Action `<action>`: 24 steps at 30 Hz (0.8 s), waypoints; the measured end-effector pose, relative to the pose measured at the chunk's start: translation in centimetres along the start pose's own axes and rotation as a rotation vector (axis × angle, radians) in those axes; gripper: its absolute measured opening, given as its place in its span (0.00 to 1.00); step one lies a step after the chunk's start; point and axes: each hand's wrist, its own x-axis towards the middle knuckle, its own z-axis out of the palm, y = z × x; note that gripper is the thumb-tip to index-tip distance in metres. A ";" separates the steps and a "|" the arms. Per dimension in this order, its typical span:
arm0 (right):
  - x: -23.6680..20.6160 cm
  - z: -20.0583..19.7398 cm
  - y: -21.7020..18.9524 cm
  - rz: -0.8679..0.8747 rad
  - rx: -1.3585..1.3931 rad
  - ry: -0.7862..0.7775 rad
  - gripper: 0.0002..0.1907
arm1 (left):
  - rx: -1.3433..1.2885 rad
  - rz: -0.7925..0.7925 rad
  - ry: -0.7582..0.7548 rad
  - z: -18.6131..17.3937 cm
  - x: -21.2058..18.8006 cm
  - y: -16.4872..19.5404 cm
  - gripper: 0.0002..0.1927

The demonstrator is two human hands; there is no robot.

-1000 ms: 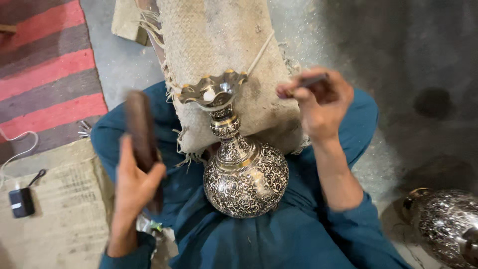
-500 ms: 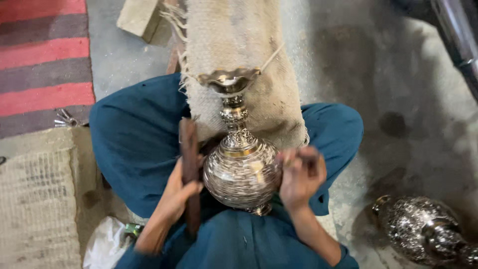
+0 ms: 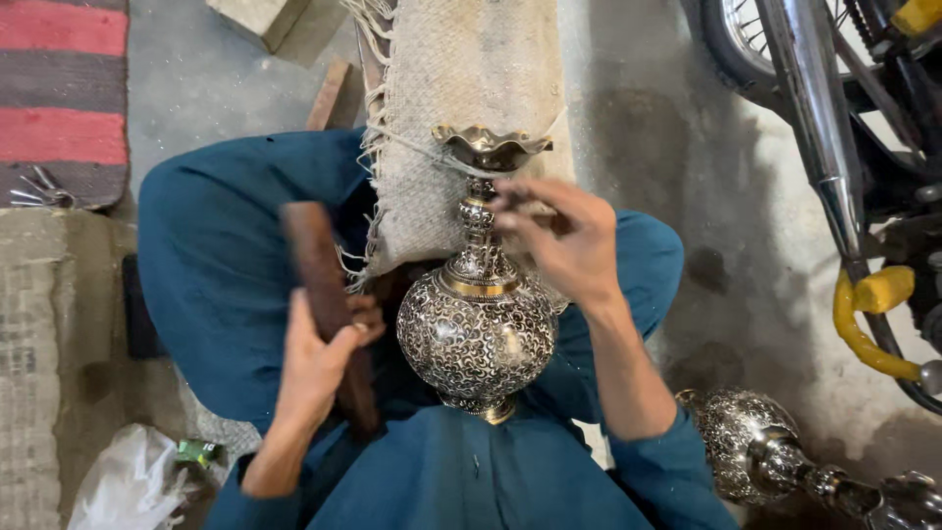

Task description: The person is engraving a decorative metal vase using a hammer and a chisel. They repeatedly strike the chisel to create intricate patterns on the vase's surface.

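Note:
An engraved silver and gold metal vase with a round belly, narrow neck and flared scalloped mouth rests in my lap between my teal-clad legs. My left hand grips a dark flat wooden stick, held upright just left of the vase's belly. My right hand hovers at the vase's neck with fingers curled around a small dark tool that is mostly hidden. A burlap cloth lies under the vase's mouth.
A second engraved metal vase lies on the concrete floor at lower right. A motorcycle with a chrome exhaust stands at upper right. A red striped rug, a wooden block and a white plastic bag lie to the left.
The view has shifted, bringing the motorcycle into sight. My right hand rose from the vase's belly to its neck. My left hand lifted the wooden stick slightly away from the vase.

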 end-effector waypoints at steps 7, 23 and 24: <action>3.8 2.6 -1.3 -0.272 -0.352 -0.018 0.20 | 0.481 0.252 0.195 -2.1 -2.1 2.3 0.25; 4.0 4.4 -0.8 -0.217 -0.275 0.042 0.17 | 0.554 0.532 -0.144 -1.9 1.9 6.7 0.37; 4.0 4.5 -0.8 -0.222 -0.279 0.044 0.17 | 0.593 0.561 -0.141 -1.8 2.3 7.2 0.37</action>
